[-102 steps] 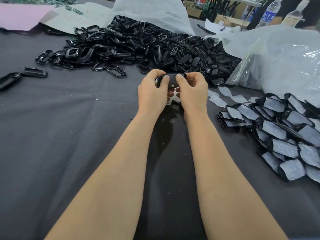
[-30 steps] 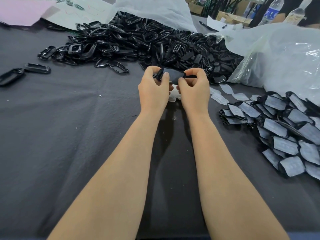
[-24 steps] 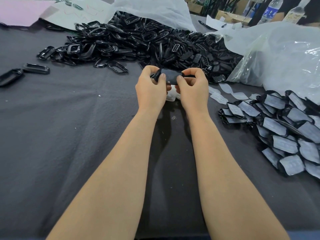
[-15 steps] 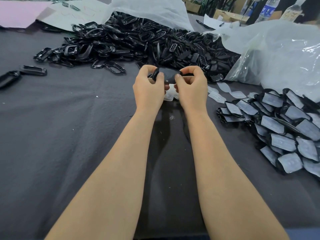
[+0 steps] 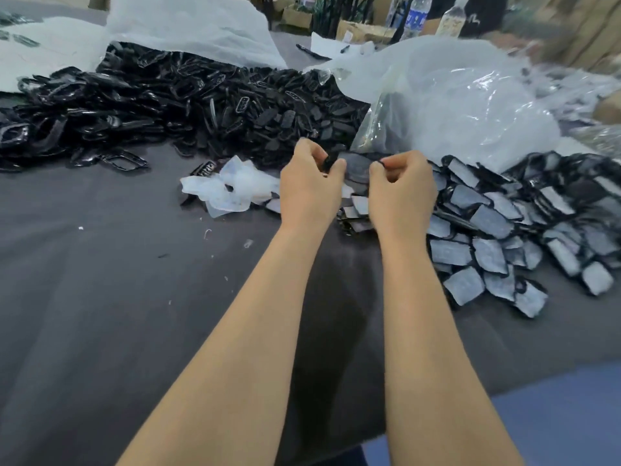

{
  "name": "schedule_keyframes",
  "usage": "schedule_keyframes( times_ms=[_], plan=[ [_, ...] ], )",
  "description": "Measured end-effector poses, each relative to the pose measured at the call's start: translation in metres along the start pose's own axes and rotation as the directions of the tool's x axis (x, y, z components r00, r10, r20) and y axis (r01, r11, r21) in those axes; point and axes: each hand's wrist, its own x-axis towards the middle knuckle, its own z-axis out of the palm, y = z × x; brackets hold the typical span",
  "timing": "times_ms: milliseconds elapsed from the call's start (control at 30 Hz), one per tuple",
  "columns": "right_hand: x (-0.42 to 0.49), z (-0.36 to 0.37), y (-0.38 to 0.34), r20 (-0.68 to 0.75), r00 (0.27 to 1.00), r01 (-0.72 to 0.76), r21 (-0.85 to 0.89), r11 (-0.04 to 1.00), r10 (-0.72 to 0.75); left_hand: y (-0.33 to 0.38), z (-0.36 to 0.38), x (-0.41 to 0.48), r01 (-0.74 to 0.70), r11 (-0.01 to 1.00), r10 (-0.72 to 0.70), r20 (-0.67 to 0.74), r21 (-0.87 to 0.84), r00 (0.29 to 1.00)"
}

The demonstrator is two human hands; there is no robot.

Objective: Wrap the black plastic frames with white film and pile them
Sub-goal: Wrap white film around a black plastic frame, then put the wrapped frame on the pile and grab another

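A film-covered black plastic frame [image 5: 357, 168] was pinched at one end by the curled fingers of the left hand [image 5: 311, 188] and at the other end by those of the right hand [image 5: 401, 191], the hands being close but not touching. The pile of wrapped frames [image 5: 504, 223] was located just right of the hands, the heap of bare black frames [image 5: 188, 105] behind them, and crumpled white film [image 5: 232, 190] to their left.

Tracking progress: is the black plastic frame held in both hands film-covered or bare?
Apparently film-covered: the black plastic frame shows a grey face between the left hand and right hand pinching it.
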Motion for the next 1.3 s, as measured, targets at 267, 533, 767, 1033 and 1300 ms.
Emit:
schedule_keyframes(
  times_ms=[267,533,767,1033,1300],
  plan=[
    [0.014,-0.024,0.034,-0.131,0.985,-0.15,-0.284,0.947,0.117,0.006,0.071,-0.004,0.012,0.833,-0.075,0.091,0.553,0.993],
    [0.009,-0.019,0.031,-0.194,0.981,-0.071,-0.237,0.969,0.025,0.008,0.054,-0.002,-0.017,0.951,0.014,0.013,0.308,1.0],
    [-0.017,0.027,-0.016,0.192,0.971,0.147,-0.004,0.989,-0.144,0.005,-0.02,0.013,-0.044,0.995,0.019,-0.257,-0.091,0.966],
    [-0.062,0.116,-0.073,0.506,0.824,0.28,0.028,0.96,-0.255,-0.035,-0.118,0.021,0.135,0.95,-0.258,-0.47,-0.281,0.844],
    [-0.089,0.176,-0.107,0.623,0.694,0.468,-0.008,0.884,-0.362,-0.063,-0.177,0.036,0.256,0.853,-0.485,-0.508,-0.455,0.712]
  ],
)
